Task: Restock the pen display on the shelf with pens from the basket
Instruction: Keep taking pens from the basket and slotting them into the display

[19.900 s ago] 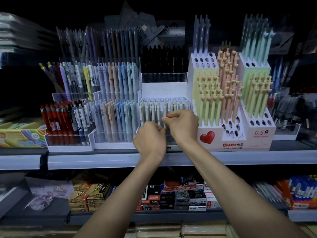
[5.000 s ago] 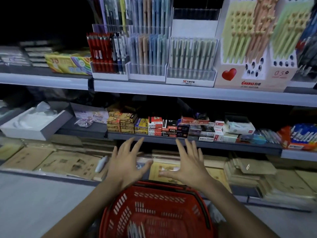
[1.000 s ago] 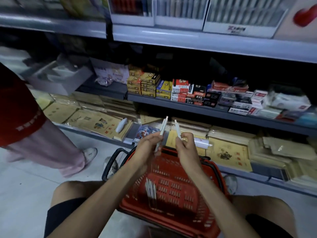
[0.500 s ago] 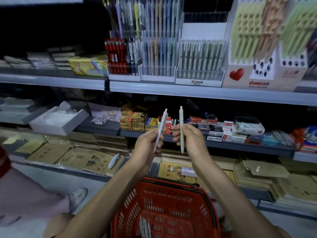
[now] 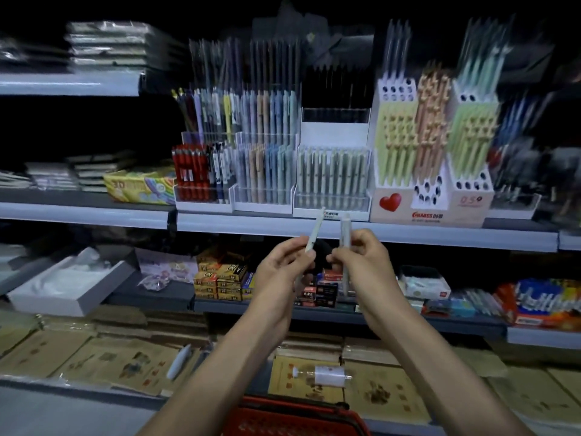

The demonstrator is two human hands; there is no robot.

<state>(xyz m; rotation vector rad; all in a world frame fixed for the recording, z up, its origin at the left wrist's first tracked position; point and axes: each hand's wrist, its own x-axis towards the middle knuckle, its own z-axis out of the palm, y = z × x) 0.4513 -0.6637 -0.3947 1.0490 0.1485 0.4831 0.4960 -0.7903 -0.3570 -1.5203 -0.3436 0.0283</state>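
"Slim white plastic pen: where does it sit against the left hand?"

"That hand pinches its lower part between the thumb and curled fingers. The free end leans out toward 1 o'clock."

"And the other hand?"

"The right hand grips a slim grey-green plastic pen, almost upright. One end rises at 12 o'clock above the fingers, and the other shows below the hand at 6 o'clock. The two pens are near each other but apart."

"Where is the display?"

"At 12 o'clock from both hands. It is a clear tiered plastic pen display standing on the pale grey shelf, with a front row of pale green pens. The held pens' upper ends overlap its white base strip in this view. I cannot tell the gap between them."

"The basket?"

"The red plastic mesh basket is at 6 o'clock, at the bottom edge between the forearms."

"Any writing?"

"At 3 o'clock of the display is a white cardboard pen stand with a red heart. It shows '0.5' on its right step, and its red brand word is too blurred to read. The display's base label is also unreadable. At 9 o'clock, a yellow cardboard box shows '3D'."
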